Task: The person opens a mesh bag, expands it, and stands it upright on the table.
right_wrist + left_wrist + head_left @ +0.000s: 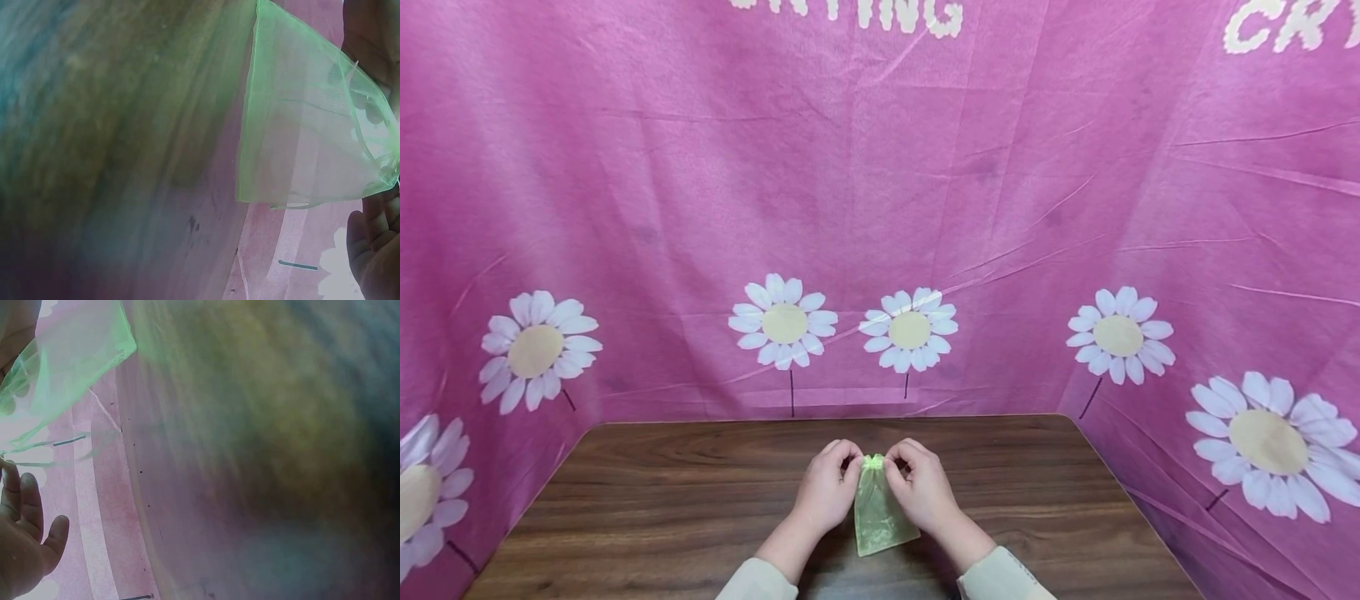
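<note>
L hand & R hand close together, fingers curled

A pouch lies near the front middle of the desk. The left hand sits against its left side, the right hand against its right. A cloth backdrop stands behind and along both sides of the desk.

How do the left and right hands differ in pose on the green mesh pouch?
In the head view the left hand sits at the pouch's left top corner, the right hand at its right. The left forearm angles in from lower left, the right from lower right. Both curl their fingers and pinch the gathered top edge over the wooden table.
</note>
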`<control>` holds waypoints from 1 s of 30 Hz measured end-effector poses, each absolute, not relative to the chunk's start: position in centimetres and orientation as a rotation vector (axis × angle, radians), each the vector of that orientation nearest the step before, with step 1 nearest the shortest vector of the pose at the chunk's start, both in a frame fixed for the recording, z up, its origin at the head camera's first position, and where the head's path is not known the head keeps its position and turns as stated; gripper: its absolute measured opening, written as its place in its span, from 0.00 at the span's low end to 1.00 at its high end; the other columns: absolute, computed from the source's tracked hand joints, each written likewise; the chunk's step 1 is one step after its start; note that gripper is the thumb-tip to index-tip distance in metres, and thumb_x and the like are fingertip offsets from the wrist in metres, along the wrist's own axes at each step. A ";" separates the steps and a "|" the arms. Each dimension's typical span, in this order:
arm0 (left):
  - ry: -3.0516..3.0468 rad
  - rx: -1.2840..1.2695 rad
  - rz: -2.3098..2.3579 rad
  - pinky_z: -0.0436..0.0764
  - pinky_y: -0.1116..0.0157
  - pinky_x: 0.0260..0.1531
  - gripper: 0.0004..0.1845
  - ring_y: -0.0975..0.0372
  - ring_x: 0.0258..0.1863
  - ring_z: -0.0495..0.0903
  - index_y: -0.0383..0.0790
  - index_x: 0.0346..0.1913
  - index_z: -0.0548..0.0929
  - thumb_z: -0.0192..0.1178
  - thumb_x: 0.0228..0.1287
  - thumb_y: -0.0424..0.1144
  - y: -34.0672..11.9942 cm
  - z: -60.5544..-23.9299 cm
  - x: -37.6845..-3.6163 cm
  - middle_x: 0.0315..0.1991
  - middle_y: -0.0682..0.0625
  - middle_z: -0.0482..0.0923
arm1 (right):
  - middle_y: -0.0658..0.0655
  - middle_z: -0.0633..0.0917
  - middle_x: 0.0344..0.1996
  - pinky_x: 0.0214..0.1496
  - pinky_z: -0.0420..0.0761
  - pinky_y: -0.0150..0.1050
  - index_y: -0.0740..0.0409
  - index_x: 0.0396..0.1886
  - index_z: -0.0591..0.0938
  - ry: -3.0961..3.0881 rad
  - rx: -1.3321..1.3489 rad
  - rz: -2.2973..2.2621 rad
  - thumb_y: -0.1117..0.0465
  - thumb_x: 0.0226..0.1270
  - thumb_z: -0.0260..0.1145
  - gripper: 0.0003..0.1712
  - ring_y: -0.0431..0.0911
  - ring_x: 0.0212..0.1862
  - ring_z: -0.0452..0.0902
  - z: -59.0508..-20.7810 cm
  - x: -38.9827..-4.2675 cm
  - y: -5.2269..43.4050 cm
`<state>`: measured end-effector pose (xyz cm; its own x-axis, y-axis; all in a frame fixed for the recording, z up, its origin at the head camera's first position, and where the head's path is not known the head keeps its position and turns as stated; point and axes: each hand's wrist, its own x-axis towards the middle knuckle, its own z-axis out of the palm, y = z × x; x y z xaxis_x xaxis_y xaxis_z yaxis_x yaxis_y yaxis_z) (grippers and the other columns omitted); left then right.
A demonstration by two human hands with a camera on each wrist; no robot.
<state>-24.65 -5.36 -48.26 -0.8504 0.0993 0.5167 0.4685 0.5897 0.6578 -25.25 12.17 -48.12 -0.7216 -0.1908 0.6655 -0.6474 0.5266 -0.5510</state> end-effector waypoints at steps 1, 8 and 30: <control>-2.393 -0.455 -1.164 0.72 0.70 0.28 0.06 0.69 0.25 0.69 0.50 0.31 0.77 0.61 0.62 0.35 -5.4 -48.3 -24.6 0.28 0.61 0.71 | 0.41 0.77 0.24 0.24 0.71 0.27 0.49 0.25 0.79 -2.230 0.677 1.116 0.71 0.54 0.67 0.12 0.33 0.26 0.70 -48.1 -25.2 12.2; -2.385 -0.449 -1.108 0.71 0.70 0.29 0.06 0.70 0.25 0.68 0.51 0.30 0.77 0.61 0.62 0.36 -5.4 -48.2 -24.7 0.28 0.62 0.70 | 0.40 0.77 0.24 0.24 0.71 0.27 0.49 0.24 0.79 -2.221 0.664 1.122 0.72 0.53 0.67 0.12 0.33 0.26 0.70 -48.1 -25.2 12.3; -2.388 -0.427 -1.076 0.73 0.63 0.35 0.06 0.67 0.32 0.73 0.53 0.30 0.77 0.61 0.62 0.37 -5.6 -48.2 -24.4 0.34 0.61 0.73 | 0.40 0.77 0.24 0.25 0.72 0.28 0.49 0.24 0.79 -2.245 0.646 1.128 0.72 0.53 0.67 0.12 0.34 0.26 0.71 -47.7 -24.8 12.5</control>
<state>-24.44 -5.57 -48.25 -0.8347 0.0822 0.5446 0.4625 0.6415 0.6120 -24.84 12.48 -47.72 -0.7389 -0.1729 0.6512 -0.6258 0.5343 -0.5682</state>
